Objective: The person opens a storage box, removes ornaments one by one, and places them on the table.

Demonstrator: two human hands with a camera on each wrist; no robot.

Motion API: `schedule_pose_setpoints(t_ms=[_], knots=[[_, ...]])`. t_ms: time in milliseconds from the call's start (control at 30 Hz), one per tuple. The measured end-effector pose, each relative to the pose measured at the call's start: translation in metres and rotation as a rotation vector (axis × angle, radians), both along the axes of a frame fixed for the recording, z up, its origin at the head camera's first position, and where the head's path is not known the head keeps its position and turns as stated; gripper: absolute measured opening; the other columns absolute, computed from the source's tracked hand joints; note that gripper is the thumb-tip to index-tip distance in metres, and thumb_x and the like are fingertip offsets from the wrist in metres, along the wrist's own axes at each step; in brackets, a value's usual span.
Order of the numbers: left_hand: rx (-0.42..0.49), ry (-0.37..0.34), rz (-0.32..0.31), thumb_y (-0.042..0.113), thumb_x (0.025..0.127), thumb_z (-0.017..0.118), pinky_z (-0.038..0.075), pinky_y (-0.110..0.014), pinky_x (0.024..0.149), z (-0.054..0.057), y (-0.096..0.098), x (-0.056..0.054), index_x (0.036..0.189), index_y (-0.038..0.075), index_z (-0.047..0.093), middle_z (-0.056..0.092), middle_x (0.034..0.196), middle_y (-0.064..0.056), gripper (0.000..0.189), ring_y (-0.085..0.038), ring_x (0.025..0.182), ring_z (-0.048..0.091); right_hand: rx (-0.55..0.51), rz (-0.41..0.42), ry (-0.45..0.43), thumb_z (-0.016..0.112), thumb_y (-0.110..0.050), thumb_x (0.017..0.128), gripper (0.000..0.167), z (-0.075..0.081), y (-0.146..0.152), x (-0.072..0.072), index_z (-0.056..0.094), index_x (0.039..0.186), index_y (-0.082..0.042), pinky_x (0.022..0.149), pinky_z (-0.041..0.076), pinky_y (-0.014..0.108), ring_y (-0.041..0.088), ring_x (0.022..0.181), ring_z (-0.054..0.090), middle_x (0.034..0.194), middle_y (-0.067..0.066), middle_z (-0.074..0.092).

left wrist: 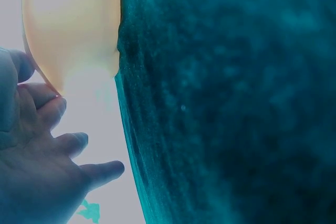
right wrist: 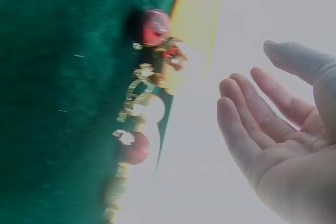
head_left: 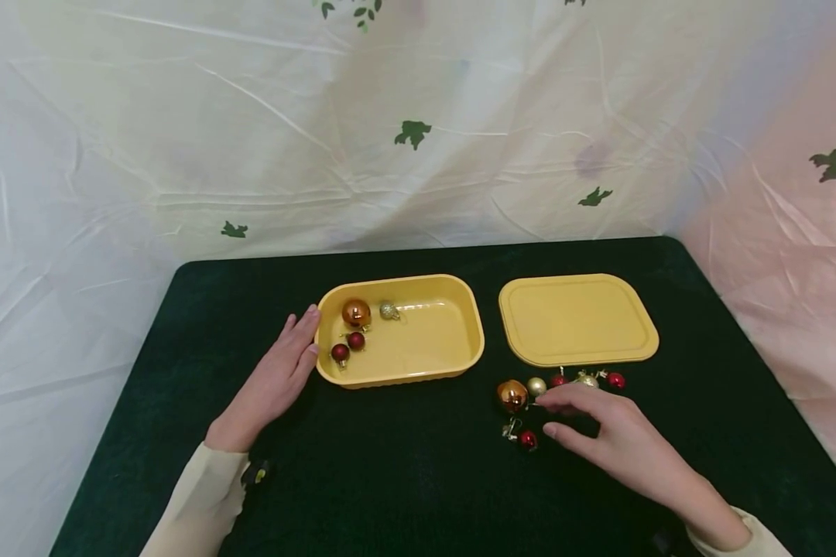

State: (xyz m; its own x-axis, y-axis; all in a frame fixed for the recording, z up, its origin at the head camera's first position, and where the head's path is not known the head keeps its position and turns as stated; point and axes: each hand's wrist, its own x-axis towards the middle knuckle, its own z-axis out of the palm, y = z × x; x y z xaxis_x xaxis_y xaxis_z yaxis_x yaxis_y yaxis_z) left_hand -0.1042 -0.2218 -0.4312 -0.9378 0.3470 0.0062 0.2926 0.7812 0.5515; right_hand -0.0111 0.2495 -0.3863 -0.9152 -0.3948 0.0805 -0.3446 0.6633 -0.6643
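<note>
My left hand (head_left: 276,384) rests with straight fingers against the left wall of a yellow plastic box (head_left: 425,374). Inside the box lie a shiny orange bauble (head_left: 356,312), a small silver glitter bauble (head_left: 388,310) and two dark red baubles (head_left: 355,340). Over on the right, my right hand (head_left: 616,437) hovers above a loose group of baubles, its fingers bent loosely and nothing between them. Nearest its fingertips are an orange bauble (head_left: 512,396), a pale gold bauble (head_left: 536,387) and a red bauble (head_left: 527,440). The right hand partly covers the group.
A yellow lid (head_left: 578,319) lies flat to the right of the box. Along its front edge sit more small baubles, including a red one (head_left: 616,381) at the far end. The table (head_left: 404,472) has a dark green cloth, with a white patterned curtain (head_left: 286,139) behind.
</note>
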Motion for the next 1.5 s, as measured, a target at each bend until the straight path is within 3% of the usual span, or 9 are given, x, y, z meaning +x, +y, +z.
schedule_pose_setpoints(t_ms=[300, 700, 867, 1100, 1500], knots=[[-0.005, -0.017, -0.005, 0.029, 0.114, 0.038, 0.012, -0.058, 0.126, 0.001, 0.0, 0.0, 0.167, 0.015, 0.014, 0.012, 0.173, -0.007, 0.06, -0.032, 0.159, 0.01, 0.025, -0.025, 0.146, 0.082, -0.016, 0.091, 0.035, 0.028, -0.008, -0.008, 0.071, 0.12, -0.03, 0.084, 0.059, 0.025, 0.005, 0.099, 0.068, 0.117, -0.017, 0.07], [-0.014, 0.004, -0.003, 0.031, 0.114, 0.036, 0.013, -0.059, 0.126, -0.001, -0.001, 0.0, 0.167, 0.014, 0.015, 0.014, 0.173, -0.01, 0.059, -0.034, 0.159, 0.011, -0.022, 0.006, 0.139, 0.078, -0.023, 0.095, 0.033, 0.053, -0.03, -0.022, 0.07, 0.127, -0.028, 0.094, 0.055, 0.025, 0.007, 0.11, 0.066, 0.124, -0.017, 0.068], [-0.004, 0.014, -0.012, 0.029, 0.114, 0.037, 0.013, -0.059, 0.126, -0.002, 0.0, -0.001, 0.167, 0.013, 0.017, 0.015, 0.173, -0.01, 0.059, -0.033, 0.159, 0.012, -0.025, 0.021, 0.144, 0.079, -0.027, 0.095, 0.034, 0.06, -0.042, -0.03, 0.07, 0.128, -0.027, 0.097, 0.055, 0.028, 0.006, 0.112, 0.065, 0.125, -0.017, 0.068], [-0.007, 0.014, -0.01, 0.029, 0.114, 0.038, 0.013, -0.058, 0.126, -0.002, 0.0, -0.001, 0.167, 0.013, 0.017, 0.015, 0.173, -0.009, 0.059, -0.032, 0.159, 0.013, -0.086, 0.054, 0.144, 0.079, -0.026, 0.094, 0.033, 0.065, -0.06, -0.045, 0.072, 0.127, -0.024, 0.098, 0.057, 0.046, 0.008, 0.114, 0.065, 0.124, -0.013, 0.07], [-0.013, 0.008, -0.015, 0.028, 0.114, 0.039, 0.012, -0.058, 0.126, 0.0, 0.0, -0.001, 0.167, 0.013, 0.017, 0.014, 0.173, -0.009, 0.059, -0.032, 0.159, 0.012, -0.128, 0.116, 0.134, 0.077, -0.029, 0.096, 0.034, 0.062, -0.097, -0.072, 0.072, 0.128, -0.018, 0.095, 0.056, 0.044, 0.013, 0.11, 0.064, 0.125, -0.007, 0.071]])
